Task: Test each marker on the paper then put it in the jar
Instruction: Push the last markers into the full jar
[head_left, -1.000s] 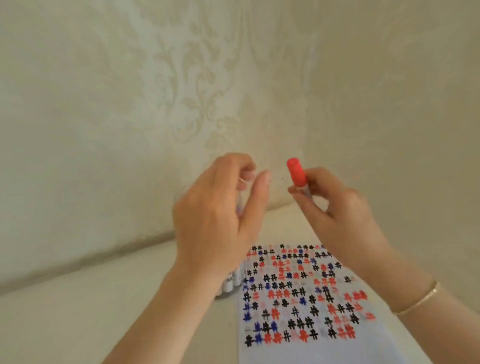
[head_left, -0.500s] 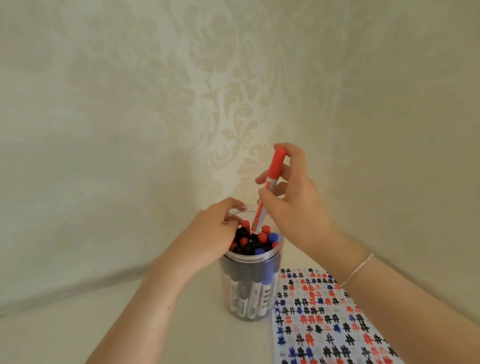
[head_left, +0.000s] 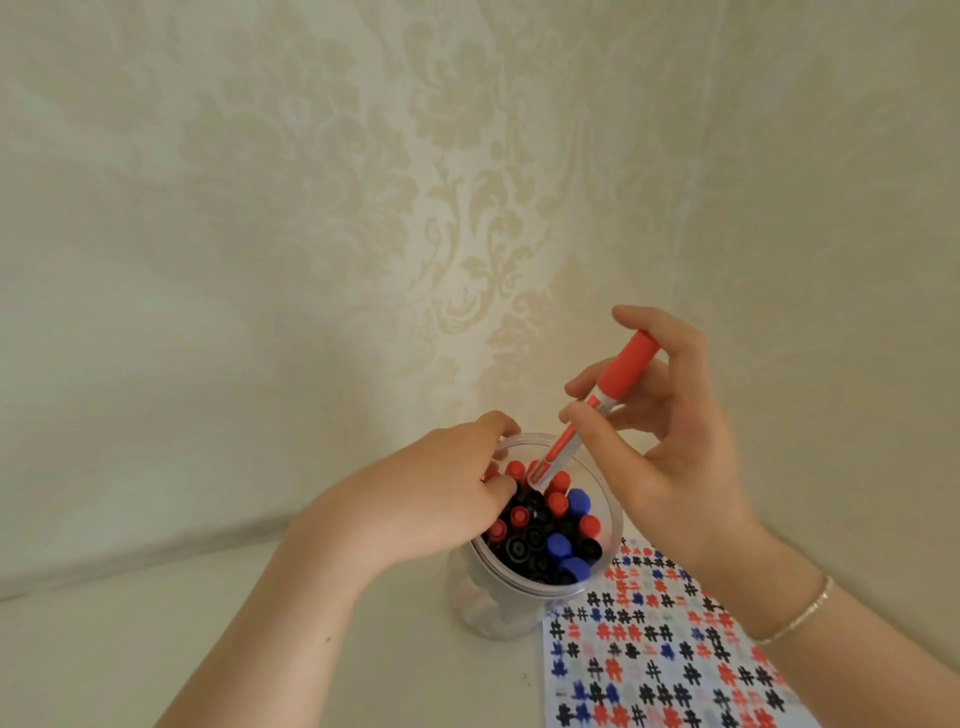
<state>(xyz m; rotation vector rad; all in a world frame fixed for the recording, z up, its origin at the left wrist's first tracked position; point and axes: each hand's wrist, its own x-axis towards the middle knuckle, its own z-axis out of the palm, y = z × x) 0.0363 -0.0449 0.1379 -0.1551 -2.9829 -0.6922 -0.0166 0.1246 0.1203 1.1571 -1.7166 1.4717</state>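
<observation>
A clear plastic jar stands on the pale table, packed with several capped red, blue and black markers. My left hand lies over the jar's left rim, fingers curled down inside against the caps. My right hand pinches a red marker between thumb and fingers, cap end up. The marker slants down to the left and its lower end sits just inside the jar's mouth among the caps. The paper, covered with red, blue and black hash marks, lies to the right of the jar.
Patterned cream wallpaper rises close behind the jar, meeting the table in a corner. A thin bracelet is on my right wrist. Bare table surface stretches to the left of the jar.
The view dropped from the hands held up near the wall to the jar. My left hand settled on the jar's rim; my right hand brought the red marker's lower end into the mouth.
</observation>
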